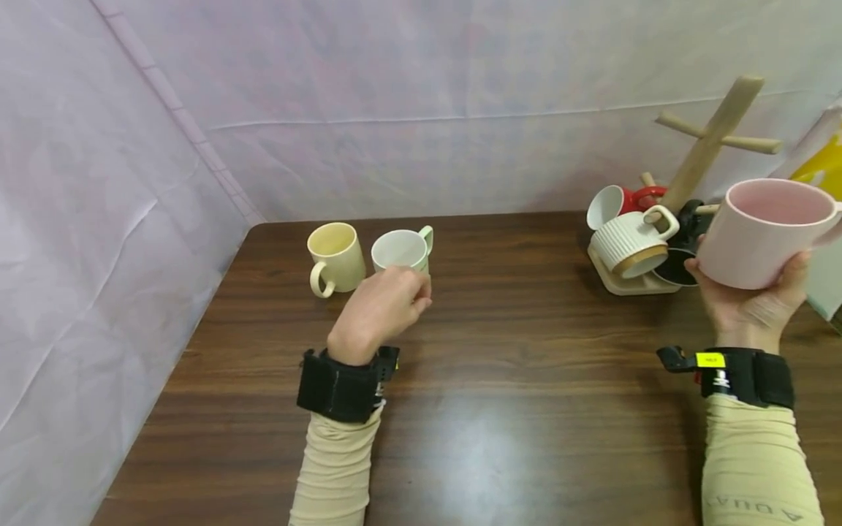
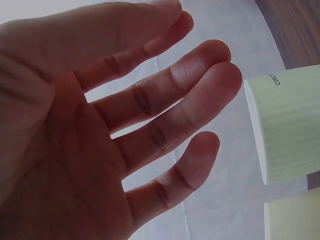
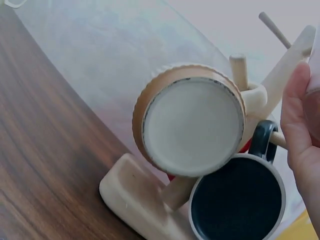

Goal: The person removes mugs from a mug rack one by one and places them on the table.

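Note:
My right hand (image 1: 750, 314) holds a pink mug (image 1: 750, 248) upright in the air, fingers and thumb around its lower body, handle to the right. My left hand (image 1: 384, 307) hovers just in front of a pale green mug (image 1: 397, 248), overlapping it in the head view. In the left wrist view its fingers (image 2: 185, 110) are loosely bent around nothing, apart from the green mug. A yellow mug (image 1: 346, 267) stands left of the green one. A wooden mug rack (image 1: 700, 161) carries a white ribbed mug (image 1: 625, 241), a red mug (image 1: 639, 197) and a black mug (image 3: 237, 200).
The rack's upper crosspiece (image 1: 753, 144) holds no mug, and its base (image 1: 621, 285) stands at the back right of the brown wooden table (image 1: 500, 351). Something yellow (image 1: 822, 164) is beyond the pink mug. Pale fabric (image 1: 427, 131) hangs behind the table.

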Demonstrator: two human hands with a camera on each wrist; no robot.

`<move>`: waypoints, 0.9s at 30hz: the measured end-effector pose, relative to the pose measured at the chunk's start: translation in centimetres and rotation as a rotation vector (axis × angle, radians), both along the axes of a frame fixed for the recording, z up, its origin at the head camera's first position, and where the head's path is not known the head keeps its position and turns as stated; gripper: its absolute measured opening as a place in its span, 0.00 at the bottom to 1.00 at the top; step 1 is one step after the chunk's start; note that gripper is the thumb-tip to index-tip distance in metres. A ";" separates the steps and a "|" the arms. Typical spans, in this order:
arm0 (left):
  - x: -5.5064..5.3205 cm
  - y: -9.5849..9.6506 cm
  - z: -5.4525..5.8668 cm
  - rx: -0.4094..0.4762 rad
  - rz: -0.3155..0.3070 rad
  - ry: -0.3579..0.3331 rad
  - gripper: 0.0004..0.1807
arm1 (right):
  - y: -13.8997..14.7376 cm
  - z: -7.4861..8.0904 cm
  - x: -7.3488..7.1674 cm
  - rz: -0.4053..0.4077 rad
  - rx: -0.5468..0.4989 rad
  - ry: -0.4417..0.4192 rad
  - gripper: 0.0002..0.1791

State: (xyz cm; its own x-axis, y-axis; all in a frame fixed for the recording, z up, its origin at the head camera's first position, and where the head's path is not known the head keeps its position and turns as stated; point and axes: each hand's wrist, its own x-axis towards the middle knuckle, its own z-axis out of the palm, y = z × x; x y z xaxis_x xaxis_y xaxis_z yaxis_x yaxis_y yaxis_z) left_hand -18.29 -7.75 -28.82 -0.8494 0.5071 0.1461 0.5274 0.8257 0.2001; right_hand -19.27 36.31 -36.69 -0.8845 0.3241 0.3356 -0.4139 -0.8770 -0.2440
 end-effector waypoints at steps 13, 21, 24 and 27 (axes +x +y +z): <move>0.3 -0.3 0.9 -0.015 -0.031 0.021 0.04 | -2.4 2.1 -0.8 0.091 -0.022 0.091 0.47; 0.3 -0.3 0.3 -0.022 -0.034 0.034 0.05 | -3.9 1.9 -1.1 0.184 -0.046 0.152 0.49; 0.3 -0.3 0.2 -0.016 -0.037 0.041 0.05 | -4.3 2.1 -1.3 0.188 -0.028 0.162 0.51; 0.2 -0.2 0.1 -0.008 -0.041 0.047 0.05 | -4.5 2.5 -1.5 0.182 -0.016 0.177 0.53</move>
